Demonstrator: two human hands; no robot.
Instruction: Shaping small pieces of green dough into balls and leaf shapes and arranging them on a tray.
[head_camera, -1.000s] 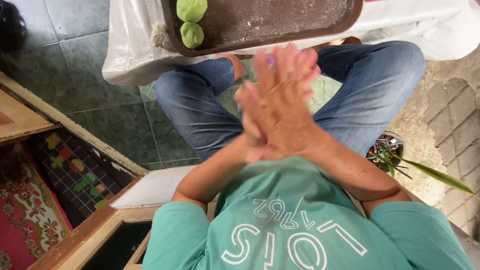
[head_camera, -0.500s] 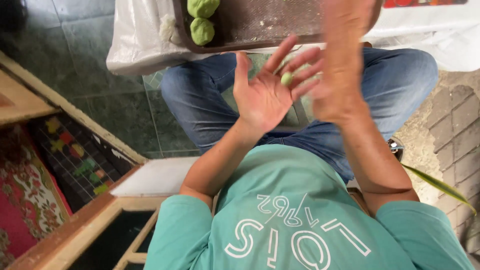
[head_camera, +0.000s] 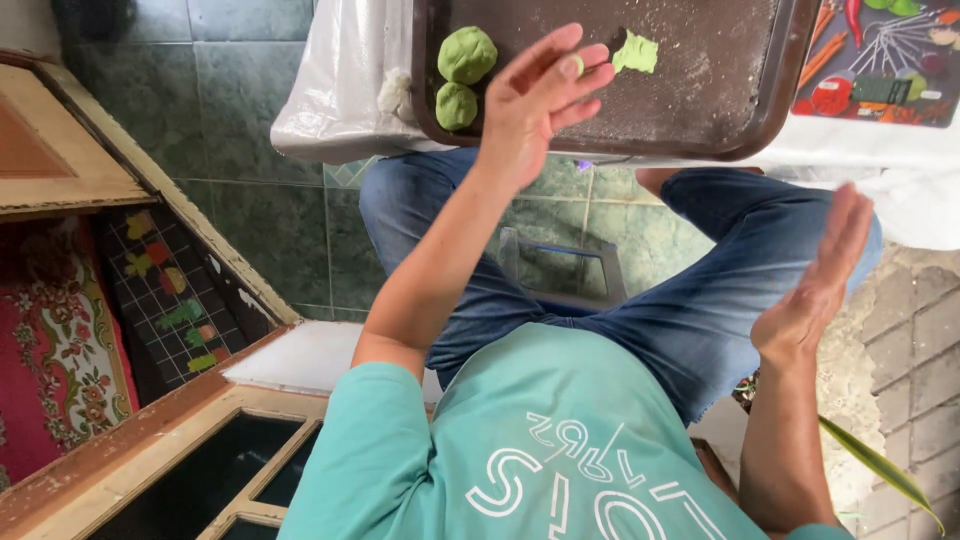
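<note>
Green dough ball (head_camera: 577, 66) is resting on the spread left hand (head_camera: 535, 95) over the tray (head_camera: 790, 95); right hand (head_camera: 815, 280), open, is hanging empty; setting it down likely follows.

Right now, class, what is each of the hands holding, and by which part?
The left hand carries a small green dough ball on its fingertips, over the dark tray. The right hand is open, holding nothing.

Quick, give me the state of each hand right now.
Left hand: open over the dark tray, a small green dough ball resting against its fingers.
Right hand: open, empty, raised beside the knee.
</note>
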